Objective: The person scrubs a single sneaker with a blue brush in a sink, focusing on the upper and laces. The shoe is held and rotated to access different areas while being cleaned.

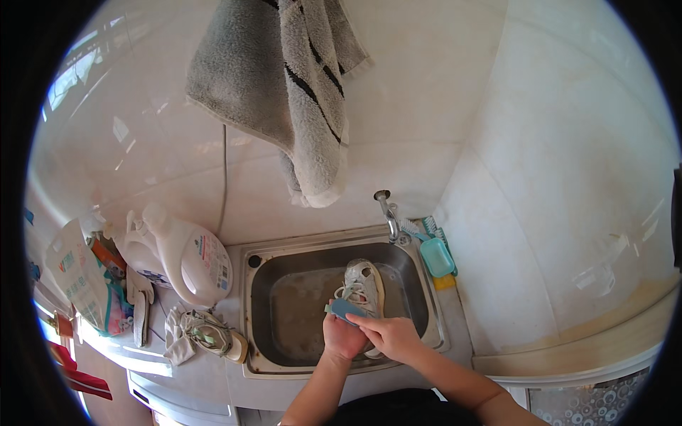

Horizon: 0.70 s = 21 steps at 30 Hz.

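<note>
My right hand (397, 336) grips a blue oval object (347, 310), which looks like a small scrubbing brush, with a finger stretched along its top. Palm up below that object is my left hand (343, 338); its fingers are partly hidden, and what it holds is unclear. A small pale green piece (327, 308) shows at the object's left end. Just behind both hands a wet white sneaker (367, 282) with loose laces lies in the steel sink (248, 319), its near end partly covered by my right hand. Cloudy brownish water (298, 314) covers the sink's bottom.
A second sneaker (210, 335) lies left of the sink, near large white detergent jugs (210, 266) and a plastic bag (80, 277). The faucet (391, 218), brushes (437, 231) and a teal soap dish (438, 257) are at the back right. A grey towel (314, 106) hangs above.
</note>
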Each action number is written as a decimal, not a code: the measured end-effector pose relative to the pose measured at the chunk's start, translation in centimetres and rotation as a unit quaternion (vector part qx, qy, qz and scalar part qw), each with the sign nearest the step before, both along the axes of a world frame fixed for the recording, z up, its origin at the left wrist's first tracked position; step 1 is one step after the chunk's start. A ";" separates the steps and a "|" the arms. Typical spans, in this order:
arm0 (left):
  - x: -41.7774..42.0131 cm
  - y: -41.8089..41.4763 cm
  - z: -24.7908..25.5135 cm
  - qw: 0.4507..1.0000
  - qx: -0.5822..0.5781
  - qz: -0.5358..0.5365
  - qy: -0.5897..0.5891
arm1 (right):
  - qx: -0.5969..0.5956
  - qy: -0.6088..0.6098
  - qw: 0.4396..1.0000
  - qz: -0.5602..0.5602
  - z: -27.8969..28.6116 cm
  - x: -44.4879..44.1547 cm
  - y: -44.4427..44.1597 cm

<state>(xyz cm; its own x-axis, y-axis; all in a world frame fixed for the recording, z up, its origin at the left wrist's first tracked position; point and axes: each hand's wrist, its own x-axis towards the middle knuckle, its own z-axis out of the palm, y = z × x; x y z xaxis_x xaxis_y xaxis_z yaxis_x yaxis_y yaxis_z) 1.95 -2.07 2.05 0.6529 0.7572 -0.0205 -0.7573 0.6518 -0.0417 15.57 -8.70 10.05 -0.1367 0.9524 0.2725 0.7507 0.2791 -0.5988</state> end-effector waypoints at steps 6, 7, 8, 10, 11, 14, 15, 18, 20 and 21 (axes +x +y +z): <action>-0.2 -0.1 3.1 0.996 -0.009 0.003 0.092 | -0.039 -0.006 0.999 0.011 -0.2 1.2 -1.0; -0.2 -0.1 1.9 0.998 -0.013 0.003 0.060 | -0.039 -0.005 0.999 0.006 0.2 0.9 -0.5; -0.1 -0.2 1.0 1.000 -0.016 0.003 0.027 | -0.021 0.007 1.000 0.006 0.4 0.6 -0.2; 0.2 -0.1 2.5 1.000 -0.017 -0.001 0.014 | 0.016 0.029 0.999 0.005 0.5 0.4 0.2; 0.1 0.0 3.4 0.999 -0.017 0.003 0.040 | -0.001 0.012 1.000 0.009 0.5 0.7 -0.1; -0.4 0.3 4.8 0.996 -0.004 0.023 0.087 | -0.031 -0.024 0.999 0.020 0.7 1.6 -0.9; -0.3 0.2 4.7 0.996 -0.011 0.012 0.085 | -0.030 -0.020 0.999 0.020 0.7 1.7 -0.9; 0.2 0.0 3.7 0.997 -0.018 -0.004 0.075 | 0.023 0.022 0.999 0.013 0.5 0.7 0.1; 0.5 -0.1 2.4 0.998 -0.006 0.008 0.062 | 0.044 0.040 0.998 0.010 0.5 0.2 0.4; 0.4 0.1 3.2 0.997 -0.009 0.006 0.076 | 0.041 0.037 0.998 0.011 0.4 0.4 0.2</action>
